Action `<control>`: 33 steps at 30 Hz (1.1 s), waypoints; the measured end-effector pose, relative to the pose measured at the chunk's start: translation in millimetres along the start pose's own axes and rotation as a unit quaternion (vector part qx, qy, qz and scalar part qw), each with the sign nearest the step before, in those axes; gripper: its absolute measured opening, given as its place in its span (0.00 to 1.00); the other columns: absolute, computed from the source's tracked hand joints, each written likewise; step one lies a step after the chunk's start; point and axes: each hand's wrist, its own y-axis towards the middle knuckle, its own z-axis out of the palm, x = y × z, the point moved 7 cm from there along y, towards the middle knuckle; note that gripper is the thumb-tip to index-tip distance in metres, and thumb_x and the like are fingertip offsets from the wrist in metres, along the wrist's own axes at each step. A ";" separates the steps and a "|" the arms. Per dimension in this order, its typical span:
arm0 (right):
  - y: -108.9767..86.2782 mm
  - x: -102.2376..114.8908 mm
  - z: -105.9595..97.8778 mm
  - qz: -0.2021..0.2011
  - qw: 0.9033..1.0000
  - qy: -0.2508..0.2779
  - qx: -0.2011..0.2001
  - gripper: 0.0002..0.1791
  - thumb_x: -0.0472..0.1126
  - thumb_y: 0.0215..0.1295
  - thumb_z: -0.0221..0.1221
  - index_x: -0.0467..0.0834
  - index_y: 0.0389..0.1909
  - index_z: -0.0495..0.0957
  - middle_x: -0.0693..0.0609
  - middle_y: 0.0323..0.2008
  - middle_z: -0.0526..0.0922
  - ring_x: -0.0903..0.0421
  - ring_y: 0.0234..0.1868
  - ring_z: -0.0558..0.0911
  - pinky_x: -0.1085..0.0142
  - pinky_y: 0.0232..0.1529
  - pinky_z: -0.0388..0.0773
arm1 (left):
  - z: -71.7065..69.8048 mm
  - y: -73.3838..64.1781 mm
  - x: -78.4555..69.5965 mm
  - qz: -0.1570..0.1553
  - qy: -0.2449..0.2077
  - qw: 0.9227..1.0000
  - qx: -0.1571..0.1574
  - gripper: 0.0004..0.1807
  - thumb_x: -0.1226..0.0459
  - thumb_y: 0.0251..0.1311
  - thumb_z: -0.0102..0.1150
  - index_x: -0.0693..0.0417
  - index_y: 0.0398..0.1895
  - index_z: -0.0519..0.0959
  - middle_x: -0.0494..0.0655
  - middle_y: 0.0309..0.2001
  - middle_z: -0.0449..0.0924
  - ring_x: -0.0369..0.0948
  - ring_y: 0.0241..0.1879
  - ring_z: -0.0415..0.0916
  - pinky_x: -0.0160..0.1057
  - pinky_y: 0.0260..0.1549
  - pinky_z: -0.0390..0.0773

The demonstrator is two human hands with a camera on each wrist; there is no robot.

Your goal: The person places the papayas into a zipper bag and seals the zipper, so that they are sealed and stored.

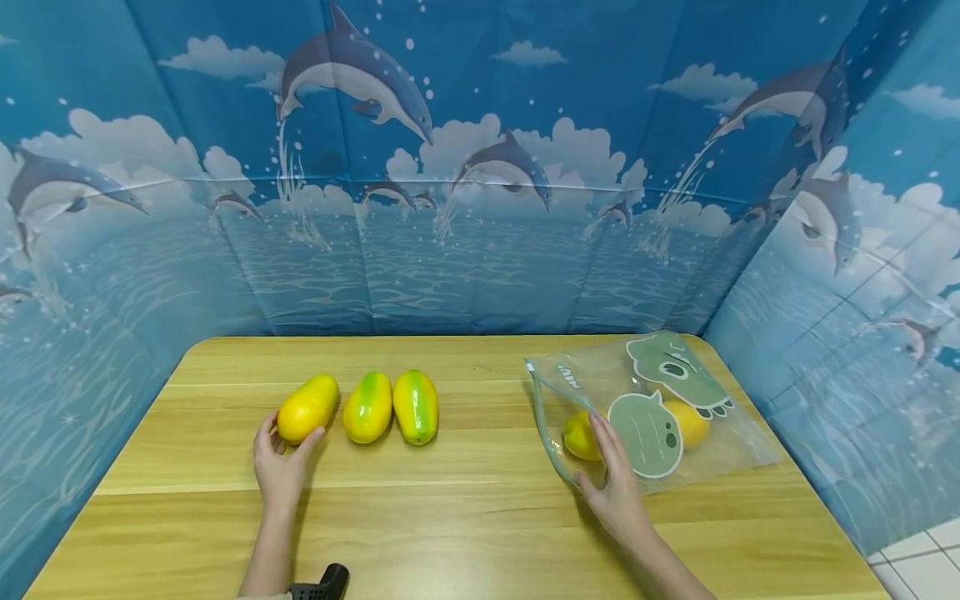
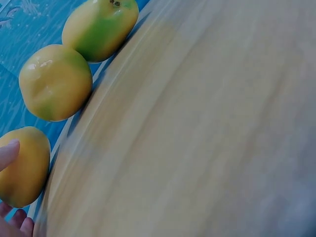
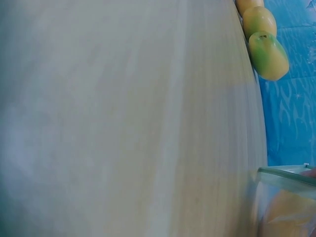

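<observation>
Bag lies on the right, your right hand spread wide at its mouth. Your left hand curls round the leftmost fruit: looks like the grasping step, and the next move seems to call for a steady lift.

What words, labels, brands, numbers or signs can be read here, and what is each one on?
Clear bag: small white lettering near its opening, tilted and too small to read with certainty.
Yellow fruits outside the bag: no words, numbers or stickers visible.
Curtain: dolphin and cloud pictures, no writing seen.
Table: no lettering seen.
</observation>
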 end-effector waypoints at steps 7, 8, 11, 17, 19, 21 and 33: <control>8.4 23.5 -7.0 -0.001 1.000 0.007 -0.004 0.48 0.08 0.25 0.61 0.22 0.58 0.59 0.25 0.58 0.61 0.72 0.64 0.53 0.80 0.58 0.57 | 1.0 1.4 2.3 -0.007 -0.009 1.000 0.007 0.41 0.63 0.50 0.67 0.61 0.65 0.57 0.59 0.64 0.57 0.55 0.60 0.58 0.53 0.59 0.62; 8.6 23.8 -7.0 -0.001 1.000 0.007 -0.003 0.48 0.08 0.25 0.61 0.22 0.58 0.59 0.25 0.58 0.61 0.72 0.64 0.53 0.80 0.58 0.57 | 1.0 1.4 2.3 -0.007 -0.010 1.000 0.007 0.40 0.63 0.50 0.66 0.61 0.65 0.57 0.59 0.64 0.57 0.55 0.60 0.58 0.53 0.59 0.62; 8.5 23.3 -6.5 0.000 1.000 0.010 -0.001 0.48 0.08 0.25 0.61 0.22 0.58 0.59 0.25 0.58 0.60 0.72 0.64 0.53 0.79 0.58 0.57 | 1.1 1.2 2.5 -0.006 -0.016 1.000 0.006 0.40 0.63 0.50 0.66 0.61 0.65 0.58 0.58 0.63 0.57 0.54 0.60 0.58 0.52 0.59 0.62; 8.0 22.5 -6.1 0.001 1.000 0.012 -0.001 0.48 0.08 0.25 0.60 0.22 0.58 0.59 0.25 0.58 0.60 0.71 0.64 0.53 0.79 0.58 0.57 | 1.2 0.0 2.4 -0.001 -0.031 1.000 -0.001 0.38 0.66 0.49 0.66 0.60 0.64 0.60 0.53 0.60 0.59 0.50 0.59 0.60 0.43 0.60 0.65; 7.8 22.6 -6.1 0.001 1.000 0.012 -0.001 0.48 0.08 0.25 0.60 0.22 0.58 0.59 0.25 0.58 0.60 0.71 0.64 0.53 0.79 0.58 0.57 | 0.7 -0.4 0.9 0.005 -0.032 0.999 -0.008 0.37 0.66 0.49 0.67 0.60 0.63 0.61 0.51 0.59 0.59 0.49 0.58 0.60 0.40 0.59 0.66; 7.8 22.8 -6.3 0.002 1.000 0.011 -0.001 0.48 0.08 0.25 0.60 0.22 0.58 0.59 0.25 0.58 0.60 0.71 0.64 0.53 0.79 0.58 0.57 | -0.4 -0.7 -1.3 0.011 -0.034 0.999 -0.018 0.37 0.66 0.48 0.68 0.60 0.62 0.62 0.50 0.58 0.60 0.48 0.58 0.61 0.37 0.59 0.66; 3.9 9.1 -3.0 0.004 1.000 -0.001 -0.003 0.49 0.09 0.25 0.62 0.24 0.59 0.59 0.29 0.60 0.61 0.57 0.64 0.60 0.80 0.58 0.57 | 7.5 -7.5 -32.1 0.062 -0.079 0.994 -0.036 0.37 0.68 0.42 0.71 0.58 0.59 0.67 0.41 0.53 0.65 0.40 0.54 0.64 0.26 0.53 0.69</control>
